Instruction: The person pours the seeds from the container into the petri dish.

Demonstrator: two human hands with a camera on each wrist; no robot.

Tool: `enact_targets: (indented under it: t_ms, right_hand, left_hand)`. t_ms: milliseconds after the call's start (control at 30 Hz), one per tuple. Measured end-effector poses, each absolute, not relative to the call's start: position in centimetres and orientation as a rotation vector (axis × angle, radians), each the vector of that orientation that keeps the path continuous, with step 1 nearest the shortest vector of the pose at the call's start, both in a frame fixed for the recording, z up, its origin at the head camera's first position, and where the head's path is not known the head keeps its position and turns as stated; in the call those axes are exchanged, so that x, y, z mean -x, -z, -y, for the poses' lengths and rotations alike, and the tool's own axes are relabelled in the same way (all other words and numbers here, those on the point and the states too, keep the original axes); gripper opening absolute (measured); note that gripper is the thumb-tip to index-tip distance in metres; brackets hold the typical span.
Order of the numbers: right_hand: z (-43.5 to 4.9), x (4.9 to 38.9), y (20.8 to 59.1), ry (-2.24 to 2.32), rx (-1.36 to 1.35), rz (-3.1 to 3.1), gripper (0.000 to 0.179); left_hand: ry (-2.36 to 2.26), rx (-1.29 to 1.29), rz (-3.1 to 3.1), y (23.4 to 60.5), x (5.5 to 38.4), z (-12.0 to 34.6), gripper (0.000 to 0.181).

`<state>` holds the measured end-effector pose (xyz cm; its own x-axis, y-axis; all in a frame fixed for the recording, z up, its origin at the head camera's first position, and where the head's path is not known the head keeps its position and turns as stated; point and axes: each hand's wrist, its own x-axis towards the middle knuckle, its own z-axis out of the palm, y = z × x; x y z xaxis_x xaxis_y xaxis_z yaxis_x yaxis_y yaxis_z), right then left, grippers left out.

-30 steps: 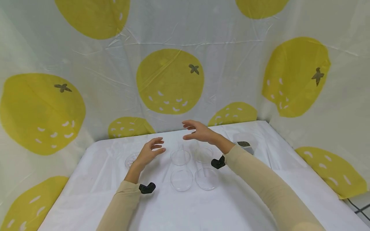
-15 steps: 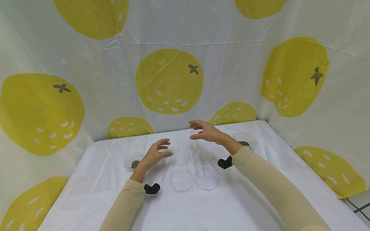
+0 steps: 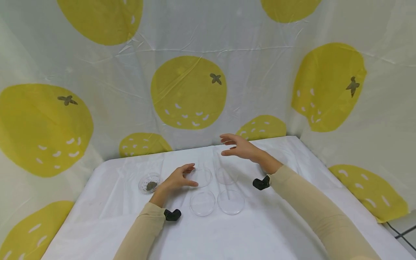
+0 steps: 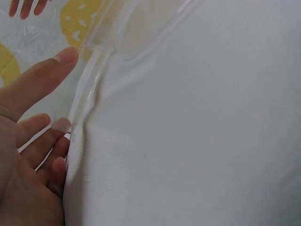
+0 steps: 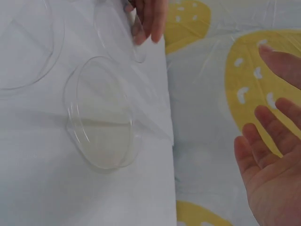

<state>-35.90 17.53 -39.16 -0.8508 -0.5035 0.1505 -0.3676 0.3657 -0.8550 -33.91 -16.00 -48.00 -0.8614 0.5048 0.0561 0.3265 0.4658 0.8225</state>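
Note:
My left hand [image 3: 177,178] reaches to the back-left clear petri dish [image 3: 204,177], thumb and forefinger spread at its left side. In the left wrist view, a clear edge shows beside the curved fingers [image 4: 35,127], with the thumb held away. The right wrist view has the left fingertips right at that dish's rim. My right hand [image 3: 242,147] hovers, fingers spread and holding nothing, above and beyond the back-right petri dish [image 5: 101,113]. Two more clear dishes lie in front, one at left [image 3: 202,204] and one at right [image 3: 230,202].
Left of the left hand, a clear dish [image 3: 142,185] holds a small heap of dark crumbly material [image 3: 151,186]. A clear container [image 3: 277,155] at the back right is mostly hidden by the right arm. Behind the white table [image 3: 208,238] hangs a lemon-print curtain [image 3: 190,92].
My left hand has moved right and down to the back-left dish, uncovering the dish of dark material. My right hand has drifted right, now covering most of the container at the back right.

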Motion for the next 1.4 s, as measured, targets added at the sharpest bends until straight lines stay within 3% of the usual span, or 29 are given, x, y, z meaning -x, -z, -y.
enact_targets:
  t_ms: [733,1400]
  right_hand:
    - [-23.5,34.3,37.1,1.584,0.704,-2.530,0.075]
    - [-30.8,32.6,39.1,1.515,0.560,-2.638,0.076]
  left_hand:
    - [-1.234,-0.688,-2.585,48.6,33.8,15.9,0.086]
    - [-1.245,-0.733,-2.555,48.9,34.1,16.3,0.085]
